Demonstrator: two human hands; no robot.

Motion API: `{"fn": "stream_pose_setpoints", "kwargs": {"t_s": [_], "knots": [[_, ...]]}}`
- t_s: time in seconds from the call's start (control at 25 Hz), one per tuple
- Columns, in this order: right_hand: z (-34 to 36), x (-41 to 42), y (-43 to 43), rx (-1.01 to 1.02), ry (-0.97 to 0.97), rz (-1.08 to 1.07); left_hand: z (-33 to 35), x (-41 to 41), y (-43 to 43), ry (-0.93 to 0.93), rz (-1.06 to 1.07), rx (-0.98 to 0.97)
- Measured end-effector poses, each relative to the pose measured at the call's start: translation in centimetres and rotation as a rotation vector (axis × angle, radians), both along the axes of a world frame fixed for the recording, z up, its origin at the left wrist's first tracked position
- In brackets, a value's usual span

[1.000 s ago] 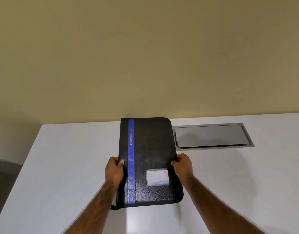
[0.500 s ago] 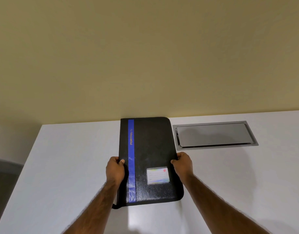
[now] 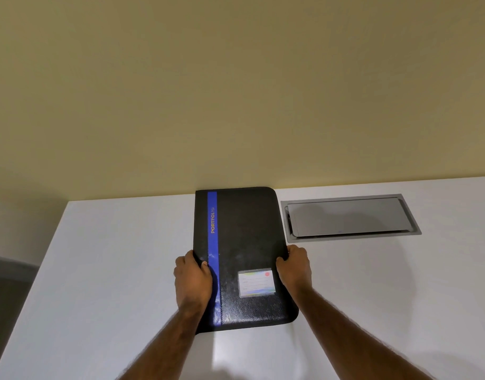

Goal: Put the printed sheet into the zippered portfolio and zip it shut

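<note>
A black zippered portfolio (image 3: 246,242) with a blue stripe and a small card window lies closed on the white table (image 3: 112,270), its far end near the wall. My left hand (image 3: 193,281) grips its left edge, thumb on the cover. My right hand (image 3: 294,267) grips its right edge. No printed sheet is visible.
A grey metal cable hatch (image 3: 348,218) is set flush in the table just right of the portfolio. A yellow wall (image 3: 235,91) rises behind the table. The table's left edge drops to a dark floor (image 3: 5,283).
The portfolio and both hands have shifted slightly toward the wall and settled lower on the table; the zipper pull loop at the near left corner is no longer visible.
</note>
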State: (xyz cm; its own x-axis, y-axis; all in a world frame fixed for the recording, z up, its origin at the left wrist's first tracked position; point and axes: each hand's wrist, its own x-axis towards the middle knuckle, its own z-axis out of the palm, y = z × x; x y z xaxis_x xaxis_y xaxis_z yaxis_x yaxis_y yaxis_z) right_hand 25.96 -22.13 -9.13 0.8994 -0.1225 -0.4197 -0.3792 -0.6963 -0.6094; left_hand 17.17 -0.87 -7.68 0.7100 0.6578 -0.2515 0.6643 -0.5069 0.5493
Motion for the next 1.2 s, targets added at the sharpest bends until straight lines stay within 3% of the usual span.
{"fn": "stream_pose_setpoints", "kwargs": {"t_s": [0.08, 0.2, 0.36, 0.84, 1.2], "knots": [[0.4, -0.7, 0.1, -0.151, -0.053, 0.112, -0.2, -1.2, -1.0, -0.048, -0.161, 0.129], [0.2, -2.2, 0.3, -0.439, -0.299, 0.395, -1.9, -2.7, -2.1, -0.037, -0.403, 0.259], [-2.1, -4.6, 1.0, -0.476, -0.346, 0.688, -4.1, -3.8, -2.3, 0.028, -0.54, 0.374], [-2.5, -5.7, 0.9, -0.515, -0.28, 0.732, -4.3, -3.8, -2.2, 0.138, -0.571, 0.432], [6.8, -0.3, 1.5, -0.581, -0.588, 0.724, 5.8, 3.0, -1.4, -0.026, -0.547, 0.521]]}}
